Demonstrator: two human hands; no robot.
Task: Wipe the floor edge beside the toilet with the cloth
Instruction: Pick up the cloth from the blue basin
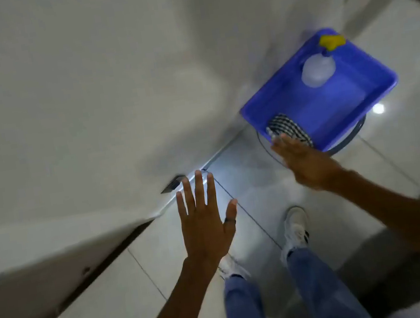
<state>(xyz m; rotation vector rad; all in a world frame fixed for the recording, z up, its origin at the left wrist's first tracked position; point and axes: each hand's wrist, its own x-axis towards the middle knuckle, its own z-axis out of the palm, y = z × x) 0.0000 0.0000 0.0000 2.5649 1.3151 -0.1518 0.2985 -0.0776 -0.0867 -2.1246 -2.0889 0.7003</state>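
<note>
A black-and-white checked cloth lies bunched in the near corner of a blue plastic tub. My right hand reaches toward it with flat, spread fingers; the fingertips are at the cloth's near edge and hold nothing. My left hand hovers open over the pale floor tiles, fingers apart, a dark ring on the thumb. The floor edge runs diagonally along the base of the white wall, just beyond my left fingertips. No toilet is clearly visible.
A clear spray bottle with a yellow trigger head lies in the tub's far end. The tub rests on a round dark-rimmed stand. A small dark floor fitting sits at the wall base. My white shoes stand on the tiles.
</note>
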